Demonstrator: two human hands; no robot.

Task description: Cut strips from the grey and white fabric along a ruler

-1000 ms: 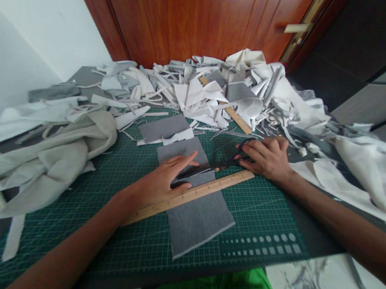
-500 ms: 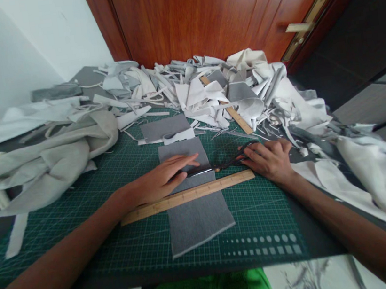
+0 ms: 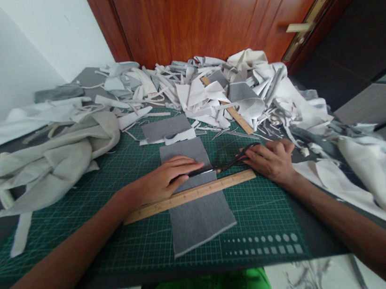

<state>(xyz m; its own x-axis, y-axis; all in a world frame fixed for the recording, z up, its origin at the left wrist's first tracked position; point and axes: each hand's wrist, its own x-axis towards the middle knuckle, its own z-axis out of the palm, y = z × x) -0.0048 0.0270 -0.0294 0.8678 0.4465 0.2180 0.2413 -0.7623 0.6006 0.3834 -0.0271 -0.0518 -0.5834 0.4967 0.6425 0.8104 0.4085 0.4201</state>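
Observation:
A strip of grey denim-like fabric (image 3: 200,219) lies lengthwise on the green cutting mat (image 3: 128,248). A wooden ruler (image 3: 189,196) rests across the fabric at a slight tilt. My left hand (image 3: 169,178) lies flat on the fabric just above the ruler, its fingers close together. My right hand (image 3: 271,162) grips the black handles of the scissors (image 3: 231,162), whose thin blades point left over the fabric toward my left fingers. The blade tips are hidden near those fingers.
A heap of white and grey fabric scraps (image 3: 243,95) fills the area behind the mat, with a second wooden ruler (image 3: 234,117) among it. Beige cloth (image 3: 46,166) lies left, white cloth (image 3: 368,178) right. A wooden door (image 3: 190,12) stands behind.
The scissors have slid right along the ruler, and their blades look closer together. My left hand's fingers have drawn together on the fabric. The view has shifted slightly.

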